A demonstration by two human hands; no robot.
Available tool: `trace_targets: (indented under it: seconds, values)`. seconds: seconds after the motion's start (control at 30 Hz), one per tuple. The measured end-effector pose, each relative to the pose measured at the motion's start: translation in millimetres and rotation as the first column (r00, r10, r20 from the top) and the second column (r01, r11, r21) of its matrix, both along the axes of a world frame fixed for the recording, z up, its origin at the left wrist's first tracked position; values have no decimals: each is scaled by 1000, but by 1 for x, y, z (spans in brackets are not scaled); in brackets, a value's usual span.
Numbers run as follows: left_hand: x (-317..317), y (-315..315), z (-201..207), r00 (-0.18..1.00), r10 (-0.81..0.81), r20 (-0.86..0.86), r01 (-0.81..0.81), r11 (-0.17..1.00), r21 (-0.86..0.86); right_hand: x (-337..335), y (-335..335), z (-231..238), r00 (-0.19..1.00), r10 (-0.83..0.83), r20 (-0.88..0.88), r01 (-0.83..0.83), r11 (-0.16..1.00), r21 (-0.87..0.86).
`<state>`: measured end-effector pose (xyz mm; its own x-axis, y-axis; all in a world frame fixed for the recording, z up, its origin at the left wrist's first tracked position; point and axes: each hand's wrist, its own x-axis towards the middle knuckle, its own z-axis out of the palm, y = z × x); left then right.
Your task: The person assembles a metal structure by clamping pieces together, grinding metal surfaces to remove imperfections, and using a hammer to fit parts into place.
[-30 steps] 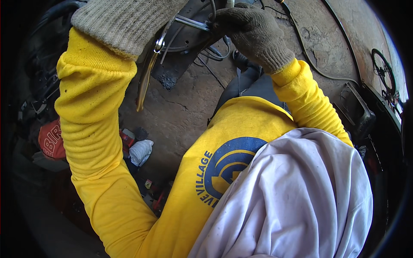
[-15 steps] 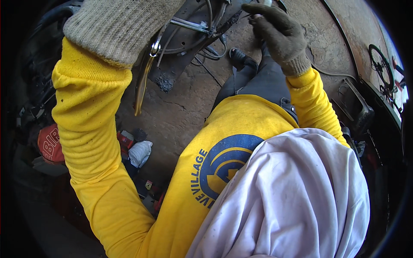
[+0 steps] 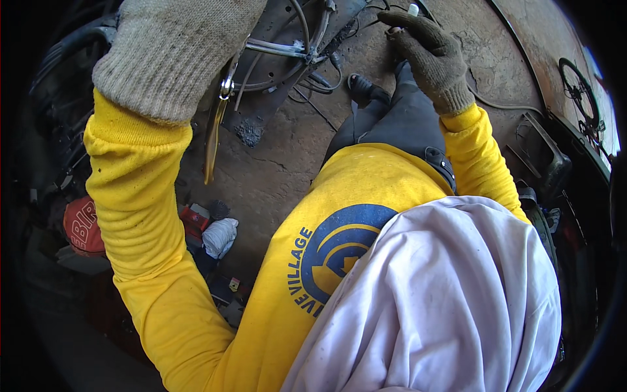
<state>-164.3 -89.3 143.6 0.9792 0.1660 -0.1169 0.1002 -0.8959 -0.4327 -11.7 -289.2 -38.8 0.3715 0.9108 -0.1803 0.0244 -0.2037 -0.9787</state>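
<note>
My left hand (image 3: 176, 52), in a beige knitted glove, is at the upper left, its fingers cut off by the top edge. Beside its cuff hangs a slim gold-coloured metal handle (image 3: 211, 147) with a chrome joint (image 3: 226, 86); whether the hand touches it is hidden. To its right is a dark metal plate (image 3: 264, 98) with a silver bar (image 3: 277, 48) and grey cables (image 3: 302, 26). My right hand (image 3: 434, 65), in a brownish glove, is at the upper right with thumb and fingers closed together. A white, stick-like end (image 3: 413, 9) shows above them.
My legs and dark shoes (image 3: 369, 88) stand on a stained concrete floor (image 3: 274, 157). A red cap-like item (image 3: 83, 225) and a white cloth bundle (image 3: 220, 236) lie at lower left. A bicycle wheel (image 3: 578, 95) and a dark metal part (image 3: 552, 163) are at right.
My left hand and the gold-coloured handle appear slightly lower in the picture. My right hand is slightly lower too, and the white end shows more clearly above its fingers.
</note>
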Motion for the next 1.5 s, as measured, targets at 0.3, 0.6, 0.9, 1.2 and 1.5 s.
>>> trace_targets:
  seconds: [0.3,0.6,0.9,1.2,1.5]
  values:
    - [7,1,-6,1000,6,-13,-6,1000,-8,3,0,-1,999,-7,35,7,1000,-1]
    - [-1,-11,-20,982,161,-101,-148,981,128,23,21,26,978,-83,-190,104,989,107]
    - [3,-9,-24,852,513,-101,-504,754,-422,93,126,54,978,200,-67,-193,977,95]
    - [15,-11,0,820,457,-345,-553,787,-272,90,255,56,710,396,582,-675,618,404]
    - [3,-7,-2,751,543,-375,-656,679,-330,58,282,44,691,537,483,-721,560,408]
